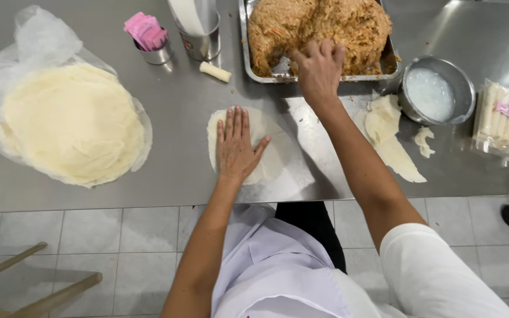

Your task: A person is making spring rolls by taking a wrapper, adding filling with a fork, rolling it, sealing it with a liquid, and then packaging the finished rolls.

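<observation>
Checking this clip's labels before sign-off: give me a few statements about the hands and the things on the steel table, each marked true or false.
1. The left hand lies flat on a round wrapper. True.
2. The right hand holds the metal bowl. False: it reaches into the tray of brownish filling.
3. The stack of wrappers sits on clear plastic. True.
4. The small cup holds green slips. False: pink ones.

What we counted on the steel table [178, 112]

We saw two hands, one tray [245, 53] of filling, one bowl [437, 89], two metal cups, one wrapper stack [72, 123], one single wrapper [275, 156].
</observation>
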